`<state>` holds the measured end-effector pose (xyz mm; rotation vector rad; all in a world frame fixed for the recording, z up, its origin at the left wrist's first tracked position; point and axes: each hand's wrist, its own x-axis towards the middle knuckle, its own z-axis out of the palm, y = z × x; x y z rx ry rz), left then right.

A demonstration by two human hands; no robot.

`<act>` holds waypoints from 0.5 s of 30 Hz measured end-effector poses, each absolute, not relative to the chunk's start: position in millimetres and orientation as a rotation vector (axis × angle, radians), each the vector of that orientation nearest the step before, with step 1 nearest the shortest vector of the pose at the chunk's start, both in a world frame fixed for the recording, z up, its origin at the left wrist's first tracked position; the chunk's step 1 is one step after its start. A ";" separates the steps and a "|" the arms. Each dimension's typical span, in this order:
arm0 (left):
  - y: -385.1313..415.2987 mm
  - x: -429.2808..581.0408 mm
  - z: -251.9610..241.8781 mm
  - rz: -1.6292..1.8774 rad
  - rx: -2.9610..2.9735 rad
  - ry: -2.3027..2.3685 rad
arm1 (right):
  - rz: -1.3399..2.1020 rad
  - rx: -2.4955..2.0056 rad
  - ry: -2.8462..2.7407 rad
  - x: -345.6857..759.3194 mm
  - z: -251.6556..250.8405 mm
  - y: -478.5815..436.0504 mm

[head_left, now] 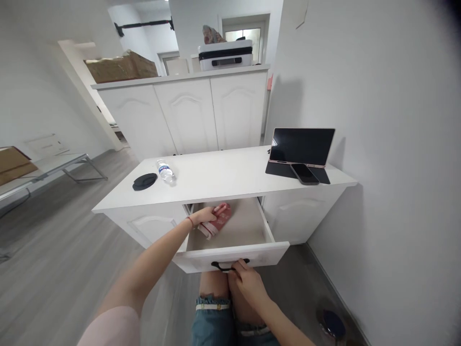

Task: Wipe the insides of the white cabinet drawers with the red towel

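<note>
The left hand (205,215) reaches down into the open drawer (248,226), its fingers drawn together with little gap, gripping the upper left side of a pink cloth (222,218) with pale patterning. (The undersides of the fingers are hidden, as is whether the cloth bears on the drawer's floor.) The right hand (248,281) is curled nearly closed at the right part of the black handle (218,265) on the drawer's front, fingertips hooked about the bar.

The left arm stretches from the near left, almost straight, palm turned downward, a thin red band (190,221) around the wrist. The right forearm comes in from the near right, bent toward the handle, back of the hand facing up.

The cloth lies in the left part of the drawer, long axis slanting from near left to far right; its white-striped end points near left, its rounded, folded end far right. Above the drawer, the white surface (216,178) carries a clear bottle (165,171) at the left and a phone (304,174) at the right.
</note>
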<state>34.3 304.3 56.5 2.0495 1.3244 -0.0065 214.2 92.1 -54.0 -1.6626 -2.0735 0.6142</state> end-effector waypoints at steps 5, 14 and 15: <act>246.1 -18.9 115.4 0.774 1.578 1.247 | 0.736 -1.527 -2.001 216.4 -49.4 111.7; 75.3 -59.1 70.1 1.640 0.521 1.377 | 0.758 -1.485 -1.930 215.6 -44.2 169.5; 57.0 -60.4 52.6 1.604 0.453 1.403 | 0.767 -1.493 -1.923 215.7 -43.8 176.1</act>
